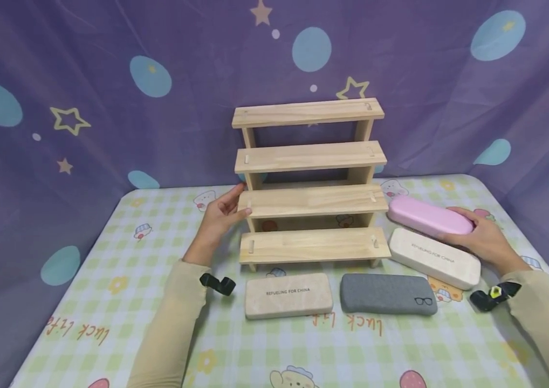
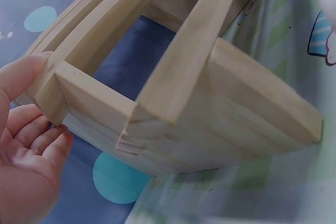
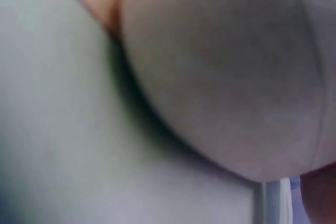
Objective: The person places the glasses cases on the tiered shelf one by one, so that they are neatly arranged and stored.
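Observation:
A wooden four-step display rack (image 1: 313,201) stands upright on the table. My left hand (image 1: 221,218) is at its left side, with the thumb on the end of a step. In the left wrist view, that hand (image 2: 31,156) has its fingers curled under the board's end. To the right of the rack, my right hand (image 1: 483,237) grips the near right end of a pink glasses case (image 1: 427,215), thumb and fingers on opposite sides. Right beside it lies a cream glasses case (image 1: 434,258), whose rounded end (image 3: 220,77) fills much of the blurred right wrist view.
In front of the rack lie a beige glasses case (image 1: 289,302) and a grey glasses case (image 1: 388,295) with a glasses print. All rests on a checked tablecloth (image 1: 124,285). A purple curtain (image 1: 197,124) hangs right behind the rack.

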### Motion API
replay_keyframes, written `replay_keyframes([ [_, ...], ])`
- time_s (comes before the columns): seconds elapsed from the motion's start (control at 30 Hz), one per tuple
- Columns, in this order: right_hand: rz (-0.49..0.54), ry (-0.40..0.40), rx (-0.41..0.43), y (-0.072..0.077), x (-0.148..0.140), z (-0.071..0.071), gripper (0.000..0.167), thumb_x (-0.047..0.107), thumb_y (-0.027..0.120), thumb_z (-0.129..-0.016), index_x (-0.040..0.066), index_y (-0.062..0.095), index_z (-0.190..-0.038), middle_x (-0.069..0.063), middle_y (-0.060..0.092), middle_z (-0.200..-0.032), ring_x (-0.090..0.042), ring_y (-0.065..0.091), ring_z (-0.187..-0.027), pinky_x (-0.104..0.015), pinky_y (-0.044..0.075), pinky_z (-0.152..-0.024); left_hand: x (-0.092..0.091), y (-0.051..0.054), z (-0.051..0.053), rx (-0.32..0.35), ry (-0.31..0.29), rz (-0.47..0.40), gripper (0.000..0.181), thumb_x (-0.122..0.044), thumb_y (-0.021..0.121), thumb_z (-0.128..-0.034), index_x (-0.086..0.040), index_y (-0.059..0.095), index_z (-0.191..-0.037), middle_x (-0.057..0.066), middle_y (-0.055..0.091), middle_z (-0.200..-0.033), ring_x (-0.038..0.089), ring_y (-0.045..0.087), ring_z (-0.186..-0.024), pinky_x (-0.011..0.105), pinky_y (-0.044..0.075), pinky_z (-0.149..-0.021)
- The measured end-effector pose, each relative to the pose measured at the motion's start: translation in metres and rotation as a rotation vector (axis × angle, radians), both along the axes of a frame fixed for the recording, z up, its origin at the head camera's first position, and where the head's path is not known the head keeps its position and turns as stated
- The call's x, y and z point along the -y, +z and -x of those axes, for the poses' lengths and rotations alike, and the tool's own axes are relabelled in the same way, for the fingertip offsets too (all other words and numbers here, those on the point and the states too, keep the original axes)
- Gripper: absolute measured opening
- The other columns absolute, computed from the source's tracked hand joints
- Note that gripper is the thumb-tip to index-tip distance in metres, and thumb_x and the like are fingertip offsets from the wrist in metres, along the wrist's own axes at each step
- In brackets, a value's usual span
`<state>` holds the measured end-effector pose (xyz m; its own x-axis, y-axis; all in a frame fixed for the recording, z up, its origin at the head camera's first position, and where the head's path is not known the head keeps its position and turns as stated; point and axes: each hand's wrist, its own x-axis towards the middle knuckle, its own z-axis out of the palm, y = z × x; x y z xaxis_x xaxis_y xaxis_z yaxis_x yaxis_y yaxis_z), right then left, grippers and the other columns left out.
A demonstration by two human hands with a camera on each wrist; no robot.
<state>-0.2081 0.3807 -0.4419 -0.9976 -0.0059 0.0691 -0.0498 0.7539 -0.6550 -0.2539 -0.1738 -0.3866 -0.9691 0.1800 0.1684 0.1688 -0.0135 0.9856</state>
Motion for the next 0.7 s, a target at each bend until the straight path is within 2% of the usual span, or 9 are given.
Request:
replay_keyframes([
  [0.07, 0.022, -0.013, -0.022, 0.001, -0.002, 0.000, 0.076, 0.033, 0.079, -0.076, 0.008, 0.045, -0.139, -0.016, 0.053, -0.122, -0.018, 0.043, -0.101, -0.021, 0.034, -0.076, 0.000, 0.000, 0.000, 0.000, -0.002, 0.004, 0.065, 0.007, 0.062, -0.0850, 0.004, 0.033, -0.143, 0.014, 0.034, -0.149, 0.023, 0.034, -0.137, 0.024, 0.032, -0.110],
  [0.2, 0.067, -0.040, -0.055, 0.008, -0.005, 0.000, 0.072, 0.030, 0.081, -0.074, 0.008, 0.049, -0.136, 0.019, 0.053, -0.108, 0.002, 0.043, -0.092, -0.010, 0.034, -0.071, 0.000, 0.001, 0.000, 0.002, 0.000, 0.006, 0.065, 0.008, 0.062, -0.0848, 0.004, 0.033, -0.143, 0.014, 0.034, -0.149, 0.024, 0.035, -0.136, 0.026, 0.032, -0.110],
  [0.3, 0.077, -0.067, -0.056, 0.018, -0.007, 0.000, 0.073, 0.030, 0.081, -0.074, 0.008, 0.050, -0.135, 0.035, 0.045, -0.097, 0.006, 0.042, -0.088, -0.007, 0.034, -0.068, 0.000, 0.000, -0.001, -0.001, 0.004, 0.002, 0.066, 0.007, 0.063, -0.0846, 0.004, 0.033, -0.143, 0.014, 0.035, -0.149, 0.024, 0.036, -0.135, 0.027, 0.032, -0.110],
  [0.47, 0.076, -0.093, -0.064, 0.038, -0.010, 0.001, 0.071, 0.031, 0.081, -0.074, 0.014, 0.050, -0.136, 0.036, 0.045, -0.096, 0.003, 0.042, -0.087, -0.009, 0.033, -0.067, -0.001, 0.002, -0.001, -0.006, 0.000, -0.010, 0.066, 0.007, 0.063, -0.0845, 0.004, 0.033, -0.143, 0.015, 0.035, -0.148, 0.024, 0.037, -0.135, 0.028, 0.032, -0.110],
  [0.6, 0.105, -0.092, -0.086, 0.053, -0.014, 0.001, 0.068, 0.027, 0.080, -0.076, 0.020, 0.051, -0.136, 0.036, 0.047, -0.098, 0.004, 0.044, -0.086, -0.008, 0.035, -0.066, -0.001, 0.003, -0.002, -0.001, -0.008, -0.025, 0.066, 0.009, 0.062, -0.0844, 0.005, 0.032, -0.143, 0.017, 0.035, -0.148, 0.026, 0.036, -0.135, 0.030, 0.031, -0.111],
  [0.7, 0.138, -0.098, -0.101, 0.064, -0.016, 0.001, 0.064, 0.024, 0.080, -0.076, 0.022, 0.053, -0.135, 0.036, 0.049, -0.096, 0.005, 0.046, -0.084, -0.008, 0.038, -0.063, -0.001, 0.002, -0.002, 0.003, -0.012, -0.026, 0.066, 0.009, 0.061, -0.0846, 0.005, 0.032, -0.143, 0.018, 0.034, -0.148, 0.026, 0.036, -0.135, 0.028, 0.032, -0.110],
])
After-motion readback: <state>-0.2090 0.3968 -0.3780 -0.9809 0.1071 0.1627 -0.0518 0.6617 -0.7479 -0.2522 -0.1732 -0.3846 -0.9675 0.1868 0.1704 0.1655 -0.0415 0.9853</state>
